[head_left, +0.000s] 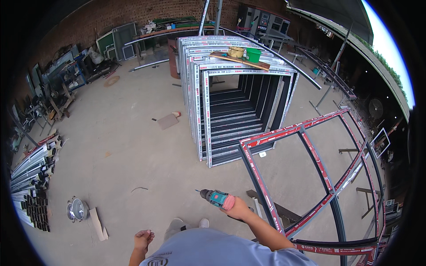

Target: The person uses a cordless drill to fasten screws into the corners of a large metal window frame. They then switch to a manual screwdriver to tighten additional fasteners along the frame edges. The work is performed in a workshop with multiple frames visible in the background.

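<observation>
My right hand (238, 210) is wrapped round the grip of a teal and red cordless drill (218, 199). A thin bit points left from its dark chuck, over the floor. Close beside my right forearm stands the near left corner of a large window frame (262, 186) wrapped in red film; the drill is apart from it. My left hand (143, 239) hangs low at my left side, its fingers curled and closed. Whether it holds something small is hidden.
Ahead stands a row of white-filmed rectangular frames (207, 115), with a board (242, 60), a green tub (253, 55) and a tan container (236, 52) on top. Metal pots (78, 209) and cardboard (97, 224) lie left, near stacked profiles (35, 181). Flat cardboard (168, 121) lies ahead.
</observation>
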Tool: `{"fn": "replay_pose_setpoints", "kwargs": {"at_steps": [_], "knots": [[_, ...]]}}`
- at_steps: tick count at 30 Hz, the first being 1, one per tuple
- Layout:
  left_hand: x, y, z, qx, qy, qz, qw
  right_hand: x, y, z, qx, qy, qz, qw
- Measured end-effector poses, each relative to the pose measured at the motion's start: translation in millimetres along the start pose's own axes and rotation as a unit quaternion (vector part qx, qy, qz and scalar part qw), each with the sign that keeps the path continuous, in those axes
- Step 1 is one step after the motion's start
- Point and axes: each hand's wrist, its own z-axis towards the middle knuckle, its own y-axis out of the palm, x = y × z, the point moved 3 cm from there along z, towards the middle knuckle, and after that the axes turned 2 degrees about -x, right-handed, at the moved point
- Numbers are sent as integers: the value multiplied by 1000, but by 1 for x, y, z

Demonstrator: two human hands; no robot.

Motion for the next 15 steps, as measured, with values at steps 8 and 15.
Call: {"fn": "replay_pose_setpoints", "kwargs": {"at_steps": [8, 15], "knots": [[139, 79, 178, -38, 33, 60, 997, -9, -48, 90, 46, 70, 92, 992], [351, 251, 369, -129, 63, 179, 973, -31, -112, 143, 213, 93, 148, 961]]}}
